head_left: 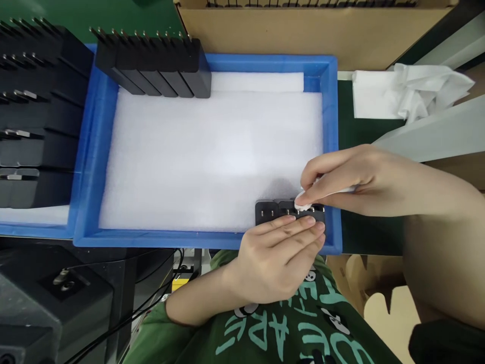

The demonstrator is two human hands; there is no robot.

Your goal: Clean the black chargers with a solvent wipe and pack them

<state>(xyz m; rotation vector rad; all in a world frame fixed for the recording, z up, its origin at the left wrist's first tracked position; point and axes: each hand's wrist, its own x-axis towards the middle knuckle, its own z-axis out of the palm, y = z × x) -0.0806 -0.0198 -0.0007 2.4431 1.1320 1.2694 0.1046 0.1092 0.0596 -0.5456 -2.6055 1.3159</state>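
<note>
A short row of black power adapters stands pins up in the near right corner of a blue tray. My left hand lies over its near side, fingers together and pressed against the adapters; the thumb is hidden. From the right, my right hand pinches a folded white wipe and touches it to the metal pins on the right part of the row. Part of the wipe shows below the palm.
More black adapters stand at the tray's back left on white foam. A second tray at left holds several adapters. White wipes lie at the back right. A cardboard box stands behind; a dark machine is at lower left.
</note>
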